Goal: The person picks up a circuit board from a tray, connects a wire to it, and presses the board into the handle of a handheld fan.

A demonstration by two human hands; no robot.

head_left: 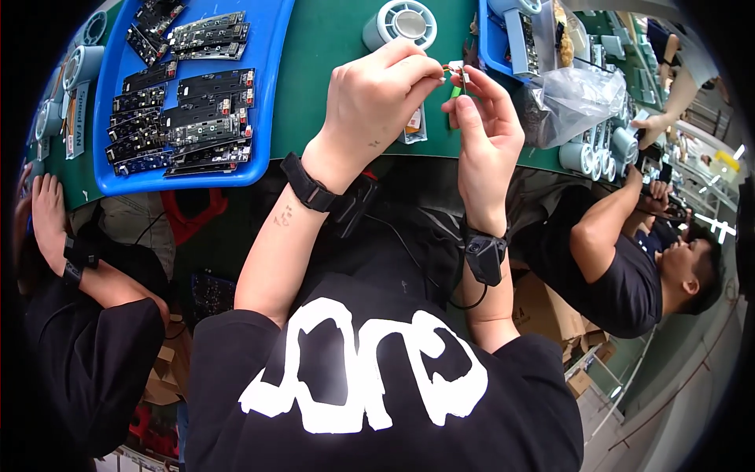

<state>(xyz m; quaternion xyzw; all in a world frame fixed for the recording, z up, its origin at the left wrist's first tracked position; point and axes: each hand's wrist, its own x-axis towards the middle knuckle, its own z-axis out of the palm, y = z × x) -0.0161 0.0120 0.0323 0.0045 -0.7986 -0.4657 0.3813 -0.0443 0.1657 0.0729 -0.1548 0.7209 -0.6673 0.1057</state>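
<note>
A small wired connector is pinched by the left grip and right grip, inside the worktop's near edge. To the left, a green strip is bounded by the blue tray.

Location: electronics assembly workshop. Indicators visible from here: green bench, blue tray of circuit boards, pale-blue round housings, co-workers on both sides, cardboard boxes.
</note>
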